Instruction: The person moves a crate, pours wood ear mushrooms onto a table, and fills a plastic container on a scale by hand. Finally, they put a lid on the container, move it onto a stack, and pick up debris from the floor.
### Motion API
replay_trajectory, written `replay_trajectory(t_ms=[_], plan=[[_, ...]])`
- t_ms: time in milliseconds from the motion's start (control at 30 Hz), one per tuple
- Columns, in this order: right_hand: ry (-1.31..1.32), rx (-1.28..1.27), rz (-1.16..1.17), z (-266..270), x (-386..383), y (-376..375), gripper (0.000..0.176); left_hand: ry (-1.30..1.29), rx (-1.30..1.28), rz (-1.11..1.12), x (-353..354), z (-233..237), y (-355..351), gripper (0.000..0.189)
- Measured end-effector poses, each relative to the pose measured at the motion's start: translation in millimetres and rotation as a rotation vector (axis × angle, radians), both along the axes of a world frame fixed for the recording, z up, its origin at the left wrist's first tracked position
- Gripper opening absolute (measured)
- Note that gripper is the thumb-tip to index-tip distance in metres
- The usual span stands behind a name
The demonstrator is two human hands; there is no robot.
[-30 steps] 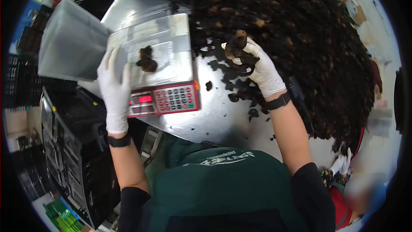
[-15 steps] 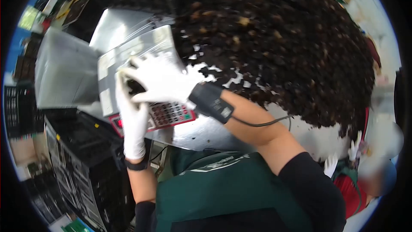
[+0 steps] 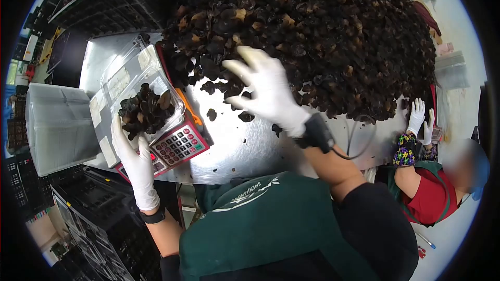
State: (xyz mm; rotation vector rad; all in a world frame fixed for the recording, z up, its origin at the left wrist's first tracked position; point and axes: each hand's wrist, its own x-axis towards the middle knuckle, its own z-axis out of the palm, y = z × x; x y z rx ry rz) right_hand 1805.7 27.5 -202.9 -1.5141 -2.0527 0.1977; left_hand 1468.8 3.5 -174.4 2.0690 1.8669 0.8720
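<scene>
A clear plastic tray (image 3: 172, 117) holding a clump of dark wood ear mushrooms (image 3: 147, 108) rests on a scale with a red keypad (image 3: 179, 143). My left hand (image 3: 134, 164), in a white glove, grips the tray's near left edge, with the thumb along the near side. My right hand (image 3: 268, 88), also gloved, hovers at the near edge of a large heap of wood ear mushrooms (image 3: 323, 36). Its fingers are spread and slightly blurred, with nothing in them. An orange-handled tool (image 3: 188, 106) lies just right of the tray.
Stacked clear trays (image 3: 60, 127) stand left of the scale. Black crates (image 3: 104, 2) sit at the back left and below left. The metal table (image 3: 245, 156) carries loose mushroom bits. At the right, a co-worker (image 3: 432, 187) with gloved hands works by the heap. A cable hangs from my right wrist.
My right hand has moved right, away from the scale, and its fingers have spread. The mushroom clump in the tray now shows. My left hand has shifted slightly left and down. The view has shifted.
</scene>
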Motion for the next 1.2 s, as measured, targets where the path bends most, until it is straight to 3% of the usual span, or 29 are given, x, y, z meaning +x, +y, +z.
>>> replay_trajectory(t_ms=[67, 167, 367, 533, 633, 667, 767, 800, 967, 1033, 1167, 1200], plan=[[-0.137, -0.122, -0.245, -25, 41, -36, 0.074, 0.028, -0.002, -0.011, -2, 0, 1, 0.066], [-0.097, -0.219, -0.305, -50, 67, -77, 0.077, 0.044, -0.01, -0.007, -7, -6, 1, 0.065], [-0.051, -0.202, -0.015, -57, 18, -69, 0.077, 0.067, -0.014, 0.008, -7, -8, 0, 0.063], [-0.165, -0.134, 0.046, -54, -9, -17, 0.082, 0.023, -0.006, 0.02, -1, -4, -1, 0.065], [-0.252, -0.189, 0.147, -57, -21, 2, 0.078, -0.023, 0.02, 0.042, 8, -2, -3, 0.064], [-0.263, -0.103, 0.144, -59, -23, 3, 0.064, -0.026, 0.025, 0.049, 10, -1, -3, 0.063], [-0.091, -0.012, 0.109, -84, -16, 0, 0.049, 0.016, 0.067, 0.056, 8, 1, -3, 0.064], [-0.052, 0.084, 0.056, -81, -15, -2, 0.036, 0.014, 0.082, 0.059, 9, 2, -3, 0.064], [0.239, 0.124, 0.028, -85, -4, 5, 0.019, 0.021, 0.11, 0.082, 8, 2, -7, 0.062], [0.422, 0.078, 0.014, -80, 0, 8, 0.019, 0.023, 0.123, 0.084, 8, 4, -8, 0.06], [1.285, -0.838, -0.258, -27, 6, 9, 0.021, -0.024, 0.107, 0.07, 3, -1, -9, 0.058], [1.426, -0.786, -0.174, -33, 9, 12, 0.027, -0.039, 0.1, 0.062, 2, -2, -9, 0.057]])
